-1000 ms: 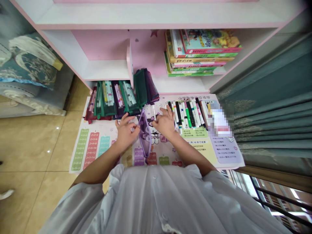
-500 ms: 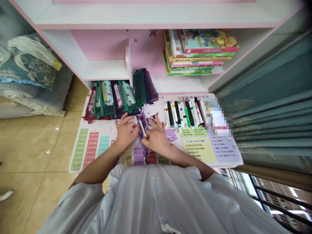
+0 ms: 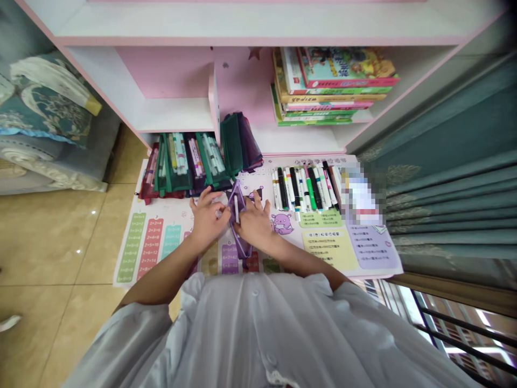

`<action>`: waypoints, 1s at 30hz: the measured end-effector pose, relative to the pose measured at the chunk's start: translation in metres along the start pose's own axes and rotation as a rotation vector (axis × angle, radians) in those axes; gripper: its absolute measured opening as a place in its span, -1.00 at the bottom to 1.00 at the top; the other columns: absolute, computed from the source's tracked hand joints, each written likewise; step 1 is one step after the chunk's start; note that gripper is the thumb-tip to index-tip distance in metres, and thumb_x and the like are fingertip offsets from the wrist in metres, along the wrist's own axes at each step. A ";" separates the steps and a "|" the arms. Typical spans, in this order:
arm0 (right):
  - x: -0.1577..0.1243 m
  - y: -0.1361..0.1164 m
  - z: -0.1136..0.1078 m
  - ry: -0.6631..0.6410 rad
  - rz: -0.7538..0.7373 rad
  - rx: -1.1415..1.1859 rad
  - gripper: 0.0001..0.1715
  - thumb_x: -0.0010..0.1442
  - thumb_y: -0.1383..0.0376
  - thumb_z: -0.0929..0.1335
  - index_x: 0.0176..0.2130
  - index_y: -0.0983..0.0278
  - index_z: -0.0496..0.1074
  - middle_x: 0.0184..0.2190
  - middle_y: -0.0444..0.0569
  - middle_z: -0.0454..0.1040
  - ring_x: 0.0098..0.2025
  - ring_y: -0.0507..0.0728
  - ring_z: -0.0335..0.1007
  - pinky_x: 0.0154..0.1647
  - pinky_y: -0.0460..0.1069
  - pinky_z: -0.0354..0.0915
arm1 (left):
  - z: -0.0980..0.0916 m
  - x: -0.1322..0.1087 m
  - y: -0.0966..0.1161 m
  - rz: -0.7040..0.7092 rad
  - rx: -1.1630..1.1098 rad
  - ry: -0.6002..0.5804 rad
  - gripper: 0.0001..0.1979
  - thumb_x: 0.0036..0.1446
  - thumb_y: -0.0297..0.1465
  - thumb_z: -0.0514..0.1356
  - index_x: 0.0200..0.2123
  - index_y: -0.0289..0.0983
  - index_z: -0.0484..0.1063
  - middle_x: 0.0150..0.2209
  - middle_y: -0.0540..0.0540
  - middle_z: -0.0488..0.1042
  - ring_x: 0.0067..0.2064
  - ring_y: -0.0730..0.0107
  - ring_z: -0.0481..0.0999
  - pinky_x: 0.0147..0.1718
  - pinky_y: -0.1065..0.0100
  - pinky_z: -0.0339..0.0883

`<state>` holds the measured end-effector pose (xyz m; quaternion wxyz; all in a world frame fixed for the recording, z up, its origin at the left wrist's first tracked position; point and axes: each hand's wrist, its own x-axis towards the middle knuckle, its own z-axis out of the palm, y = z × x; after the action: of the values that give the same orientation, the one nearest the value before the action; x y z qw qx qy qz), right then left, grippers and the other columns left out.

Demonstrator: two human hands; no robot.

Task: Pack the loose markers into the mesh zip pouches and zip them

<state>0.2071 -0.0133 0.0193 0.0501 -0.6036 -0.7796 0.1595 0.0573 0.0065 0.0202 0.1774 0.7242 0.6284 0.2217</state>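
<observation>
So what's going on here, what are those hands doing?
A person's left hand and right hand are holding open a purple mesh pencil pouch, one on each side. A white marker stands in its opening. Below them lies a printed times-table mat. A row of markers lies beyond the right hand, and filled green pouches sit beyond the left.

Centre: purple pouch (image 3: 240, 229), sheer matt mesh; white marker (image 3: 236, 209) in it, smooth plastic. 2 o'clock: marker pens (image 3: 301, 188), glossy plastic barrels. 3 o'clock: curtain (image 3: 456, 215), matt woven cloth. 4 o'clock: printed chart (image 3: 331, 253), faint sheen. 9 o'clock: floor tiles (image 3: 52, 242), polished, glossy. 12 o'clock: shelf board (image 3: 173, 116), smooth laminate.
</observation>
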 end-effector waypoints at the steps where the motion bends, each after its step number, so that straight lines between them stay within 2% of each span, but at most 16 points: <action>1: -0.001 0.001 0.000 0.020 -0.002 0.034 -0.76 0.15 0.24 0.40 -0.27 0.35 0.63 0.28 0.31 0.28 0.41 0.63 -0.11 0.28 0.58 -0.07 | 0.000 0.000 0.000 -0.001 -0.001 0.001 -0.76 0.12 -0.34 0.16 -0.57 -0.19 0.47 0.07 -0.09 0.54 0.32 -0.09 0.25 0.24 -0.31 -0.10; 3: -0.002 0.007 0.000 0.126 0.006 0.136 -0.80 0.16 0.22 0.40 -0.37 0.28 0.61 0.23 0.21 0.35 0.40 0.56 -0.04 0.28 0.53 0.00 | 0.001 0.000 -0.001 -0.002 -0.003 0.003 -0.76 0.12 -0.34 0.16 -0.56 -0.19 0.47 0.08 -0.08 0.54 0.33 -0.09 0.24 0.24 -0.31 -0.10; 5: -0.001 0.019 -0.001 0.328 0.034 0.221 -0.76 0.19 0.19 0.38 -0.43 0.23 0.57 0.17 0.10 0.42 0.39 0.47 0.04 0.28 0.44 0.08 | 0.001 -0.001 -0.001 -0.003 -0.006 0.003 -0.77 0.12 -0.33 0.16 -0.56 -0.19 0.47 0.08 -0.08 0.54 0.33 -0.08 0.24 0.24 -0.31 -0.10; 7: 0.001 0.036 -0.003 0.556 0.088 0.219 -0.72 0.22 0.17 0.36 -0.45 0.21 0.55 0.13 0.08 0.44 0.37 0.44 0.07 0.28 0.38 0.12 | 0.002 -0.001 -0.002 -0.002 -0.011 0.004 -0.77 0.12 -0.33 0.16 -0.56 -0.19 0.47 0.08 -0.08 0.54 0.33 -0.06 0.24 0.24 -0.31 -0.11; 8: 0.004 0.046 -0.005 0.630 0.127 0.193 -0.72 0.21 0.17 0.36 -0.46 0.22 0.54 0.12 0.09 0.44 0.36 0.45 0.07 0.27 0.37 0.13 | 0.002 -0.001 -0.002 -0.001 -0.016 0.004 -0.77 0.13 -0.32 0.17 -0.56 -0.18 0.47 0.07 -0.09 0.54 0.33 -0.06 0.24 0.24 -0.31 -0.11; 10: 0.009 0.067 -0.006 0.677 0.214 0.119 -0.73 0.19 0.19 0.37 -0.46 0.25 0.54 0.12 0.14 0.43 0.37 0.50 0.05 0.28 0.41 0.10 | 0.002 -0.001 -0.002 0.000 -0.025 0.003 -0.76 0.13 -0.32 0.17 -0.56 -0.19 0.46 0.07 -0.09 0.54 0.34 -0.05 0.24 0.24 -0.31 -0.12; 15: 0.016 0.097 0.001 0.572 0.313 -0.020 -0.85 0.12 0.27 0.39 -0.38 0.29 0.56 0.22 0.21 0.33 0.39 0.60 -0.07 0.25 0.58 -0.04 | 0.001 -0.001 -0.001 -0.011 -0.030 -0.012 -0.75 0.14 -0.32 0.16 -0.57 -0.19 0.46 0.08 -0.08 0.53 0.34 -0.08 0.23 0.24 -0.32 -0.11; 20: 0.017 0.100 0.007 0.418 0.355 -0.083 -0.78 0.09 0.29 0.41 -0.25 0.37 0.56 0.34 0.30 0.17 0.43 0.65 -0.25 0.26 0.64 -0.13 | 0.001 0.000 0.000 -0.005 -0.021 -0.009 -0.76 0.14 -0.32 0.16 -0.55 -0.19 0.47 0.09 -0.08 0.53 0.33 -0.09 0.24 0.24 -0.32 -0.09; 26: 0.022 0.103 0.012 0.378 0.344 -0.148 -0.75 0.13 0.26 0.38 -0.27 0.38 0.59 0.35 0.27 0.17 0.44 0.63 -0.26 0.23 0.67 -0.14 | 0.000 0.000 0.000 -0.017 -0.017 -0.024 -0.76 0.14 -0.33 0.16 -0.56 -0.20 0.46 0.08 -0.07 0.53 0.34 -0.08 0.23 0.25 -0.32 -0.09; 30: 0.025 0.103 0.012 0.283 0.360 -0.171 -0.72 0.15 0.26 0.35 -0.26 0.40 0.60 0.37 0.25 0.13 0.45 0.59 -0.30 0.26 0.64 -0.17 | 0.003 0.000 -0.002 -0.012 -0.028 -0.008 -0.76 0.13 -0.33 0.17 -0.56 -0.20 0.46 0.08 -0.08 0.53 0.33 -0.08 0.24 0.25 -0.32 -0.11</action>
<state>0.2921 0.0313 -0.0269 0.0784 -0.7512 -0.6553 0.0129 0.0569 0.0067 0.0167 0.1913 0.7189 0.6287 0.2265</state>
